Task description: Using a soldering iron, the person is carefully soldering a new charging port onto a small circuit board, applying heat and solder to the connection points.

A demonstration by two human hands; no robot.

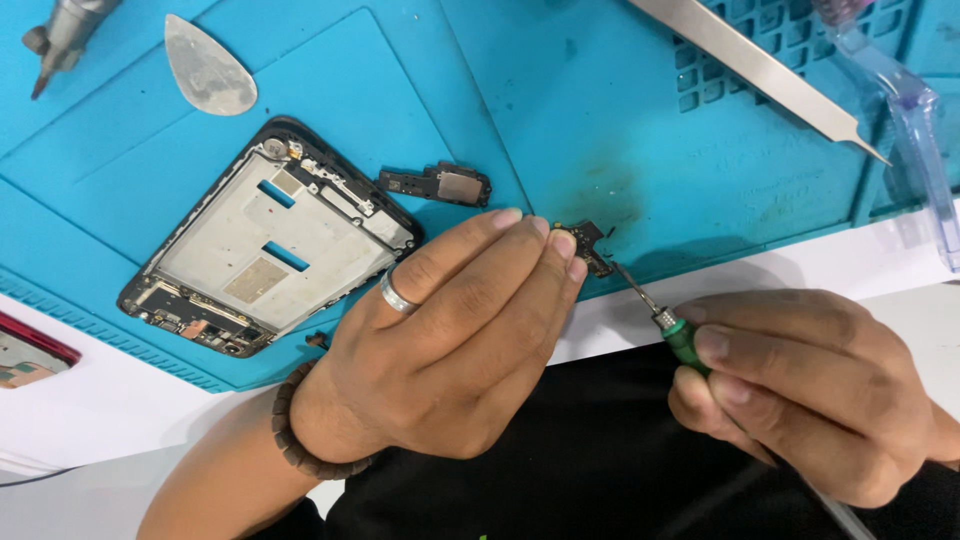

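My left hand [450, 335], with a silver ring and a bead bracelet, pinches a small dark circuit board [588, 243] between its fingertips at the front edge of the blue mat [560, 110]. My right hand [800, 385] grips a green-handled screwdriver [672, 325], whose thin tip touches the small board from the right. An opened phone frame [270, 240] with exposed inner plate lies on the mat to the left, apart from both hands. A small black speaker module [437, 184] rests just above my left fingers.
Long metal tweezers [760, 68] lie at the upper right beside a clear plastic tool [915, 120]. A grey opening pick [208, 68] and a metal tool tip [62, 38] sit at the upper left. A red-edged phone part [30, 352] lies on the white table at left.
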